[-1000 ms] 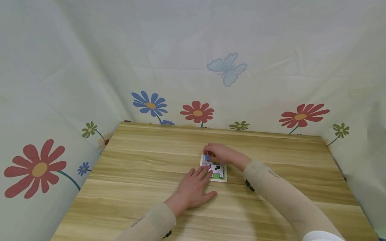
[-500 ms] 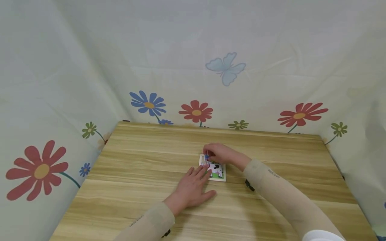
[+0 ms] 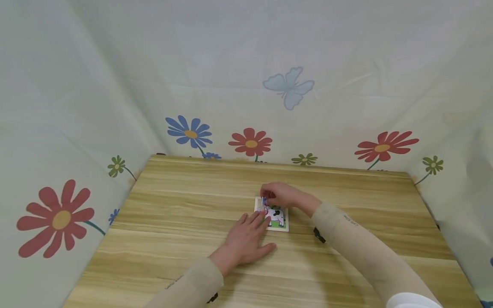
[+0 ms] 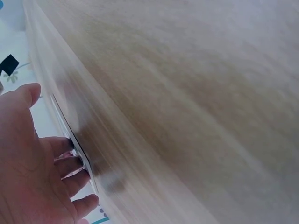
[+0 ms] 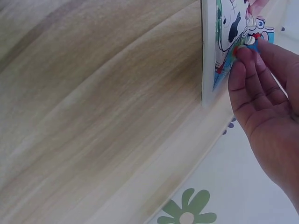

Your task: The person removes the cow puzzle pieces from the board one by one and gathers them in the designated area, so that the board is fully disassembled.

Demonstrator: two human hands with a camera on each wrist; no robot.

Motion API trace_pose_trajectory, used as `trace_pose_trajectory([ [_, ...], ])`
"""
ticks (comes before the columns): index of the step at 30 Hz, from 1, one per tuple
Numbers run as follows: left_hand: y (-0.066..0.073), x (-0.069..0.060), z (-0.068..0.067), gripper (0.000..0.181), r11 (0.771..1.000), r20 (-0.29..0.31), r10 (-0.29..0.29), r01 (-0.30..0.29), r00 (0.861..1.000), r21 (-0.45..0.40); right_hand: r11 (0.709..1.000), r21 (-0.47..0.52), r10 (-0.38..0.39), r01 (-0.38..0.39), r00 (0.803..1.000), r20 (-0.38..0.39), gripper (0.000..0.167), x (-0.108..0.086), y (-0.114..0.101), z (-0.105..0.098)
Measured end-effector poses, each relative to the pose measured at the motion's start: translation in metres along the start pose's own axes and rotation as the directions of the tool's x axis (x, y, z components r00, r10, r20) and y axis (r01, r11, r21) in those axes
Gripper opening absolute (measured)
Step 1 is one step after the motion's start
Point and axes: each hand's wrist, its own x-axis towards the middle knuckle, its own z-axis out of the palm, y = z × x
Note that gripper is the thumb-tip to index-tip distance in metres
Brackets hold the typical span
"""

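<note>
1. Beige sleeves [image 3: 190, 284] are worn; the left hand [image 3: 246, 243] is spread flat, its fingertips laid on the left part of the board [image 3: 283, 229].
2. The board, cow-printed, lies near mid-worktop [image 3: 173, 222]; sliding could be caused if left-hand pressure were eased.
3. A blue piece [image 5: 267, 35] is pinched by the right hand [image 3: 284, 195] at the board's far-left corner; through a crooked angle it could be jammed or dropped. Whether it is seated cannot be told.
4. Open room is left on both sides; the far edge is well apart, backed by flowered cloth [image 3: 215, 55].
</note>
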Motion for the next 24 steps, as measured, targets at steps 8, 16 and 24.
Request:
trace_pose_trajectory([
  [8, 0.001, 0.000, -0.002, 0.085, 1.000, -0.003, 0.006, -0.006, 1.000, 0.004, 0.999, 0.048, 0.021, -0.020, 1.000, -0.012, 0.011, 0.000, 0.005, 0.002],
  [16, 0.000, -0.001, 0.000, 0.085, 1.000, -0.009, 0.008, -0.008, 1.000, 0.004, 0.991, 0.126, 0.034, -0.032, 0.999, -0.017, 0.008, -0.002, 0.012, 0.003],
  [24, -0.001, 0.000, 0.001, 0.085, 1.000, 0.001, 0.002, -0.002, 1.000, 0.001, 0.985, 0.170, 0.032, -0.028, 0.999, -0.023, 0.005, -0.002, 0.009, 0.002],
])
